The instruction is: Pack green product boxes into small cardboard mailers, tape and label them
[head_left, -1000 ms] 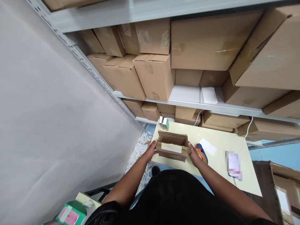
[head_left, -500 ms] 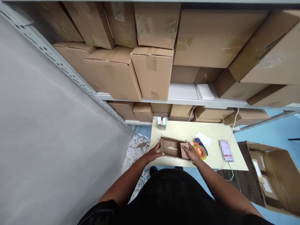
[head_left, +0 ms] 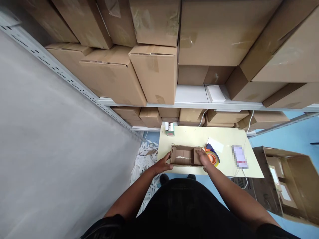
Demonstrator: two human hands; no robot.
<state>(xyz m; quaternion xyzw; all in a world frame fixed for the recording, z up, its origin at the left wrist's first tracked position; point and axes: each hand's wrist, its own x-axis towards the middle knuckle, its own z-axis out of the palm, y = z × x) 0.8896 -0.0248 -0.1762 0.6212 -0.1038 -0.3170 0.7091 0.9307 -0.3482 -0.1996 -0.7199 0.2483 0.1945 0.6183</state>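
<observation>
An open, shallow cardboard box [head_left: 181, 165] sits at the table's front edge, its inside facing up and a pale torn strip across its floor. My left hand [head_left: 161, 165] grips its left end, thumb along the near side and fingers at the corner. At the other end, my right hand [head_left: 204, 159] reaches over the rim. Its fingers press on a small cardboard piece [head_left: 197, 157] in the right part of the box; whether that is a flap or a loose piece I cannot tell. Beside that hand lies a tape dispenser [head_left: 212, 158] with an orange core, its left side partly hidden.
On the cream table [head_left: 189, 134] stand a small green-and-white box [head_left: 169, 129], a white card [head_left: 215, 144] and a blurred-out lilac object [head_left: 239, 157] with a cable. Shelves of cardboard boxes [head_left: 154, 76] rise behind. A large open carton [head_left: 291, 186] stands right; white scraps [head_left: 142, 166] cover the floor left.
The small cardboard piece has gone down into the box under my right hand, from a higher, tilted position. The view has shifted slightly. My left hand keeps its hold.
</observation>
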